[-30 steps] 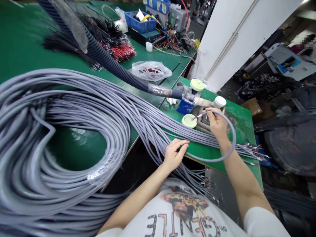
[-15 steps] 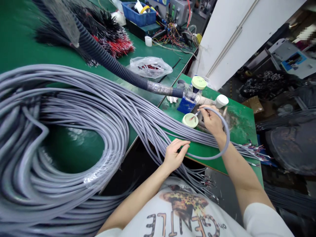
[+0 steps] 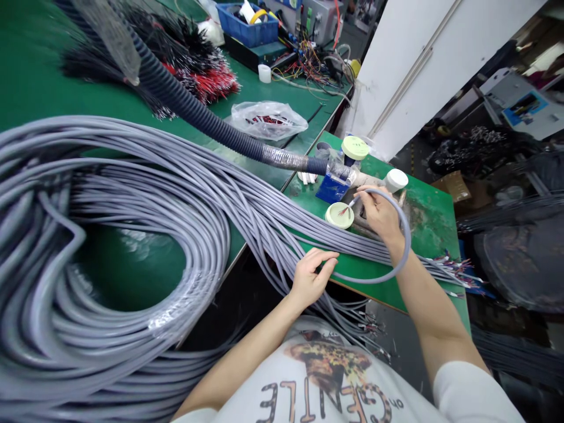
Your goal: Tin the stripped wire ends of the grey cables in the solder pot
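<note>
**A Tight Bend in Close Quarters**

A worker's right hand (image 3: 382,216) pinches a gray cable (image 3: 406,235) near its stripped end at a green tabletop (image 3: 423,220), the fanned conductors (image 3: 343,212) at a shallow, pale green round dish (image 3: 338,222). Whether the tips touch what lies in it cannot be told. The left hand (image 3: 308,277) rests by the bundled gray cables (image 3: 259,205), thumb and forefinger nearly together; whether they grip the loop's lower run cannot be seen.

The likeliest trouble lies in the loop, which arcs back around the right wrist: its springiness could twist the end in the fingers and swing the conductors off the dish. Splayed as they are, the strands could catch on the rim and bend, or meet the contents unevenly. A downward push off center could tip the dish, while a tug from the heavy bundle alongside could drag the cable sideways. Space is short, too: the blue box (image 3: 331,189) and the white-capped container (image 3: 396,179) stand near enough for a stray knuckle to knock.
</note>
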The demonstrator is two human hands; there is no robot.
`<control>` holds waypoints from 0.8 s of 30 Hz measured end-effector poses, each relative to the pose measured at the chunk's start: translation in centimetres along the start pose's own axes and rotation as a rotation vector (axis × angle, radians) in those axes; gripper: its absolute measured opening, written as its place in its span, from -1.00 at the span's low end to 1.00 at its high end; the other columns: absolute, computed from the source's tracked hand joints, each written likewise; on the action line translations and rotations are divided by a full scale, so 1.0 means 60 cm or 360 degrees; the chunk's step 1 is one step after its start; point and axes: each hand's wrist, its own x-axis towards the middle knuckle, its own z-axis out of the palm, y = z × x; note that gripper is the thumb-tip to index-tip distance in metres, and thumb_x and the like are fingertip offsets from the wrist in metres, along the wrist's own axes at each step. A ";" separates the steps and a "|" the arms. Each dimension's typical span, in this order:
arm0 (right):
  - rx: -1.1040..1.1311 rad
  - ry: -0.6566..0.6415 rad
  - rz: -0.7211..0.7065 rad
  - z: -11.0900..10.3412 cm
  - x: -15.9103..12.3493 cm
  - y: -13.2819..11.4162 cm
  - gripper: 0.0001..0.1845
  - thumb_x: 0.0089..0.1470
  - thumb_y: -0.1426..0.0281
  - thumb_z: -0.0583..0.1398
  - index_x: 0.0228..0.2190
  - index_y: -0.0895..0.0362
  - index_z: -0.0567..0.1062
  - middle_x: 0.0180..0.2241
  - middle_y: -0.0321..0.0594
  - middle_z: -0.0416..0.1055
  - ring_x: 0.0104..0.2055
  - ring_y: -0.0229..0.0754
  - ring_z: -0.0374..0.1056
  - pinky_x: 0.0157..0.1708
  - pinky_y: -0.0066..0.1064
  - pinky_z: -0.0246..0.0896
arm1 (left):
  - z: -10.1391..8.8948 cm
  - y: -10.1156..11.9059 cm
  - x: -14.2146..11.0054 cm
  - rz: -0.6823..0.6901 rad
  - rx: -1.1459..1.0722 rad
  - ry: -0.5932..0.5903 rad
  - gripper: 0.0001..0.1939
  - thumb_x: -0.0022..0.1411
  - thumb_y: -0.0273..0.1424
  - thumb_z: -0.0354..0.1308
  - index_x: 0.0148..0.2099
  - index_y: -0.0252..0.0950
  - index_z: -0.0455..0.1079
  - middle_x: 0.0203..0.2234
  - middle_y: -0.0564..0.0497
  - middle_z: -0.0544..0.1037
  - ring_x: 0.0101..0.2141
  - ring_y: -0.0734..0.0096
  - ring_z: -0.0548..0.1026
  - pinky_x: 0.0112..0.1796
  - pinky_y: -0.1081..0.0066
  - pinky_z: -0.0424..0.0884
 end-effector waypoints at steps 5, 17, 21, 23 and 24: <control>-0.0098 0.0214 0.0092 -0.060 -0.003 0.030 -0.72 0.24 0.23 0.04 -0.26 0.03 0.52 -0.28 -0.25 0.56 -0.15 -0.06 0.41 -0.06 -0.20 0.21 | -0.001 -0.002 -0.003 -0.0030 0.0009 -0.0021 -0.85 0.26 -0.43 0.12 -0.17 -0.27 0.50 -0.41 -0.04 0.57 -0.35 0.37 0.48 -0.26 0.36 0.39; -0.0424 0.0237 0.0339 -0.060 -0.028 0.174 -0.72 0.19 0.24 0.07 -0.33 0.08 0.53 -0.35 -0.19 0.56 -0.29 -0.07 0.41 -0.24 -0.30 0.19 | 0.000 -0.005 -0.006 -0.0041 0.0082 -0.0048 -0.84 0.26 -0.40 0.12 -0.16 -0.26 0.51 -0.40 -0.03 0.58 -0.34 0.34 0.49 -0.24 0.33 0.38; -0.0463 0.0228 0.0323 -0.052 -0.028 0.187 -0.73 0.17 0.26 0.07 -0.33 0.08 0.54 -0.35 -0.19 0.57 -0.30 -0.07 0.40 -0.27 -0.31 0.16 | -0.001 -0.008 -0.007 -0.0039 0.0089 -0.0059 -0.84 0.26 -0.42 0.12 -0.15 -0.26 0.50 -0.40 -0.03 0.58 -0.33 0.35 0.49 -0.23 0.33 0.38; -0.0506 0.0225 0.0315 -0.049 -0.028 0.190 -0.73 0.17 0.26 0.07 -0.33 0.09 0.54 -0.35 -0.18 0.57 -0.31 -0.07 0.39 -0.28 -0.31 0.15 | -0.001 -0.008 -0.007 -0.0042 0.0089 -0.0060 -0.84 0.26 -0.42 0.12 -0.15 -0.26 0.50 -0.40 -0.03 0.58 -0.33 0.34 0.49 -0.23 0.33 0.38; -0.0530 0.0223 0.0313 -0.048 -0.028 0.191 -0.73 0.16 0.26 0.08 -0.33 0.09 0.55 -0.35 -0.18 0.57 -0.32 -0.07 0.38 -0.29 -0.32 0.14 | -0.001 -0.007 -0.006 -0.0044 0.0088 -0.0061 -0.84 0.26 -0.42 0.12 -0.15 -0.26 0.50 -0.40 -0.03 0.58 -0.33 0.34 0.49 -0.23 0.33 0.38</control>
